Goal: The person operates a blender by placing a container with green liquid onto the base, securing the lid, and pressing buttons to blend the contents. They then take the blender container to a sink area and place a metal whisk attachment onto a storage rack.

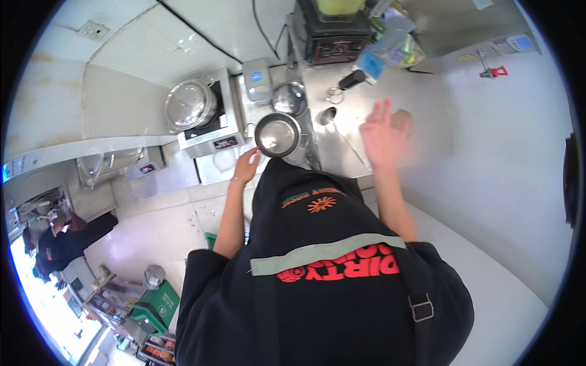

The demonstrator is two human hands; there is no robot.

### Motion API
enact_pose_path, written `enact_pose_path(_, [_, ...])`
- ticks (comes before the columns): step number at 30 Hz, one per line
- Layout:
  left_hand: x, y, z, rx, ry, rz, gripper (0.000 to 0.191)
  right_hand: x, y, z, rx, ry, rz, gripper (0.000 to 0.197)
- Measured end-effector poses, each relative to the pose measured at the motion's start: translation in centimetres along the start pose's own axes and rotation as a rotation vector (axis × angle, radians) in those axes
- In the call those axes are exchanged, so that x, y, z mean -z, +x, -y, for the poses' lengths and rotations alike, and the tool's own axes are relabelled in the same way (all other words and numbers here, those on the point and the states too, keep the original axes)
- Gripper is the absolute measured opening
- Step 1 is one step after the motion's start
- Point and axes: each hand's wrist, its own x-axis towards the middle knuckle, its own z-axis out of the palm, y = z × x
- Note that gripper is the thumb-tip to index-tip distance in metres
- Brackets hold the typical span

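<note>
My left hand reaches to the near left rim of a round steel pot, its fingertips at the edge. Whether they grip the rim is unclear. Over the steel counter on the right, my right hand is raised, blurred, with fingers apart and nothing seen in it. A steel ladle lies just left of it, its long handle pointing back towards me. Partly behind the right fingers sits a small round brown object, too blurred to name.
A lidded steel pot stands on an induction cooker to the left. Behind the pot are a glass lid and a grey box. A blender base, a black-handled tool and plastic bags occupy the back. Another person stands far left.
</note>
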Motion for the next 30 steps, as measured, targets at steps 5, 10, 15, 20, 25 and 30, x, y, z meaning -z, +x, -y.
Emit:
enact_pose_path(5, [0.2,-4.6,3.6,0.156,-0.036,-0.175,0.049,-3.5,3.6,-3.2,-0.165,0.035,-0.015,0.072])
enact_pose_path(10, [-1.6,-8.5,6.4,0.335,-0.345,-0.051,0.057,-1.7,4.7,-2.3,-0.453,-0.409,-0.074,0.069])
enact_pose_path(15, [-5.7,-6.9,0.7,0.104,-0.043,0.568,0.059,3.7,3.4,-4.0,-0.924,-1.555,-0.132,0.063])
enact_pose_path(20, [-10.7,-9.6,2.3,0.271,-0.282,0.535,0.072,9.4,1.1,-5.1,-1.136,-1.927,0.052,0.060])
enact_pose_path(25, [-14.8,-10.5,7.7,0.293,-0.441,0.538,0.067,12.5,0.2,-3.6,-1.242,-2.120,0.111,0.057])
enact_pose_path(30, [-4.3,-8.9,3.1,0.226,-0.336,0.775,0.068,14.5,-2.5,1.0,-1.129,-2.190,-0.001,0.054])
